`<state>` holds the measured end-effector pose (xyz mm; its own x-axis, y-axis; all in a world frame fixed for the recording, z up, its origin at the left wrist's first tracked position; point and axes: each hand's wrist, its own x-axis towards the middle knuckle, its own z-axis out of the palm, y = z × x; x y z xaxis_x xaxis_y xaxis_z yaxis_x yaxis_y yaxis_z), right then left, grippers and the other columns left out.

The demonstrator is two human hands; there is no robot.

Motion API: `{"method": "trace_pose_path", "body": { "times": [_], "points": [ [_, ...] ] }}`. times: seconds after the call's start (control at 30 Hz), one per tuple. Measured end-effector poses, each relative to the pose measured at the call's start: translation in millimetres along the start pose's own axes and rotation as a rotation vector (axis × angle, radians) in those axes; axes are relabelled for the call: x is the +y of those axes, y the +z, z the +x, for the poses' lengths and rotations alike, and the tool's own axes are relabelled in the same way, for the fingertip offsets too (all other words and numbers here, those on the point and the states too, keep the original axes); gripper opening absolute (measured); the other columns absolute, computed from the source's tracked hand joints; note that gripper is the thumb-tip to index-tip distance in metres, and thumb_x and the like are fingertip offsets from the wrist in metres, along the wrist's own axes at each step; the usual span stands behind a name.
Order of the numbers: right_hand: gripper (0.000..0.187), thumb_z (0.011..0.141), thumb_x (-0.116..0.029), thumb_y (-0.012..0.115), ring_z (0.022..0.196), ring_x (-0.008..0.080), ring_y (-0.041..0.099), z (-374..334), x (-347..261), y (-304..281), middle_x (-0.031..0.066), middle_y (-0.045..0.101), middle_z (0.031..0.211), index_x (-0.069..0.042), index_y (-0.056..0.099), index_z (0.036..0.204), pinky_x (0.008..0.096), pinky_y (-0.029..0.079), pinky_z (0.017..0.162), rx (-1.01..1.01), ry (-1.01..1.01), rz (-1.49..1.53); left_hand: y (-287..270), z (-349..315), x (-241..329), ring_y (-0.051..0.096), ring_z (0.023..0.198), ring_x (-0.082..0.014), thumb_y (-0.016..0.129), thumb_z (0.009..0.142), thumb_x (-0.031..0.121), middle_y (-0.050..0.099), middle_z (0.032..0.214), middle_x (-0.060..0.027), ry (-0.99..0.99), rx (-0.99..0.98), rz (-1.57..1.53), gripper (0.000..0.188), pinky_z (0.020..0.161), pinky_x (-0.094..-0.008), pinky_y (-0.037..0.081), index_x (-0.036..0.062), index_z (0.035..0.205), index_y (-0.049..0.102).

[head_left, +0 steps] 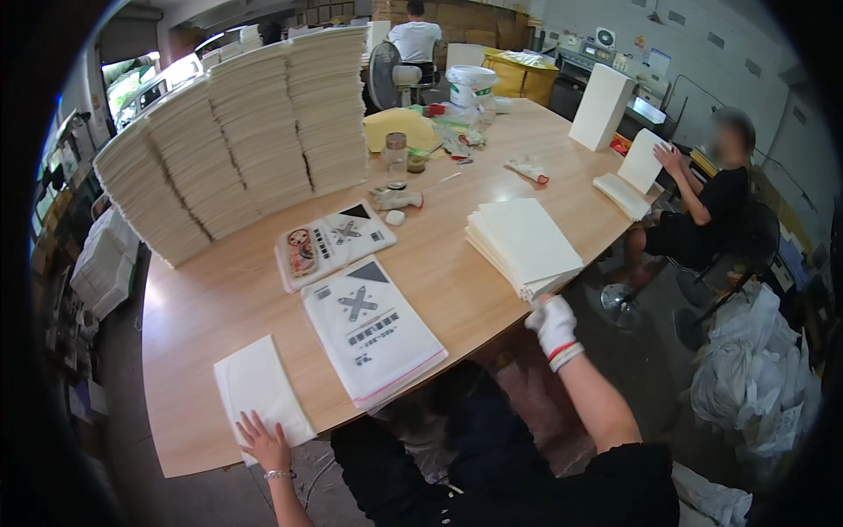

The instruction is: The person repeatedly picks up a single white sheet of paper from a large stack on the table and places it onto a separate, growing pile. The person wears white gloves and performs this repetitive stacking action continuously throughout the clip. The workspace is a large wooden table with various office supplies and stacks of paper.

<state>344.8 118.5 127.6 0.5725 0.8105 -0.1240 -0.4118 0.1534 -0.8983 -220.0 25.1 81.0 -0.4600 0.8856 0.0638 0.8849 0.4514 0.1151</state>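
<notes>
Left hand (264, 445): bare, palm down, fingers spread and thumb apart, at the near left corner of the bench (183, 413); bracelet (280, 474) around the wrist. Left forearm (291, 504): bare, partly in view, angled up and leftward. Right hand (552, 323): white glove, red band at the cuff, fingers curled, at the near edge, right of its middle; exact grip unclear. Right forearm (601, 400): bare, slanting forward and leftward from a black sleeve (637, 465).
</notes>
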Motion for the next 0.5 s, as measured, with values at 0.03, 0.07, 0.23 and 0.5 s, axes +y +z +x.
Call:
{"method": "trace_pose_path", "body": {
  "times": [0.03, 0.07, 0.23, 0.5],
  "points": [
    [0.005, 0.080, -0.013, 0.050, 0.055, 0.0169, 0.055, 22.0, -11.7, -15.0, 0.0043, 0.057, 0.069, -0.009, 0.054, 0.081, 0.0323, 0.046, 0.047, 0.083, 0.015, 0.086, 0.5, -2.8, -0.7, 0.011, 0.131, -0.0312, 0.044, 0.084, 0.032, 0.018, 0.141, -0.0108, 0.037, 0.113, -0.006, 0.056, 0.096, -0.0614, 0.014, 0.0077, 0.132, 0.028],
    [0.008, 0.082, -0.013, 0.048, 0.055, 0.0178, 0.054, 40.5, -25.2, -26.5, 0.0040, 0.057, 0.074, -0.010, 0.051, 0.089, 0.0338, 0.047, 0.048, 0.166, 0.027, 0.173, -2.4, -3.2, 3.3, 0.014, 0.130, -0.0317, 0.045, 0.084, 0.030, 0.021, 0.140, -0.0115, 0.133, 0.162, -0.082, 0.055, 0.096, -0.0598, 0.016, 0.0069, 0.131, 0.029],
    [0.001, 0.081, -0.011, 0.047, 0.056, 0.0165, 0.051, 95.6, -48.1, -48.5, 0.0030, 0.049, 0.068, -0.010, 0.047, 0.081, 0.0327, 0.046, 0.049, 0.218, 0.114, -0.012, -36.6, -3.7, 67.9, 0.048, 0.103, -0.0322, 0.053, 0.078, 0.011, 0.053, 0.110, -0.0156, 0.493, 0.110, -0.584, 0.037, 0.085, -0.0412, 0.038, 0.0009, 0.113, 0.047],
    [0.006, 0.079, -0.013, 0.053, 0.045, 0.0090, 0.043, 104.9, -56.5, -26.2, -0.0008, 0.044, 0.060, -0.008, 0.050, 0.079, 0.0227, 0.036, 0.037, 0.136, 0.016, -0.143, -24.4, -4.2, 193.2, 0.054, 0.090, -0.0331, 0.051, 0.072, 0.005, 0.054, 0.106, -0.0146, 0.805, -0.017, -0.374, 0.031, 0.075, -0.0383, 0.046, 0.0036, 0.102, 0.055]
  ]
}}
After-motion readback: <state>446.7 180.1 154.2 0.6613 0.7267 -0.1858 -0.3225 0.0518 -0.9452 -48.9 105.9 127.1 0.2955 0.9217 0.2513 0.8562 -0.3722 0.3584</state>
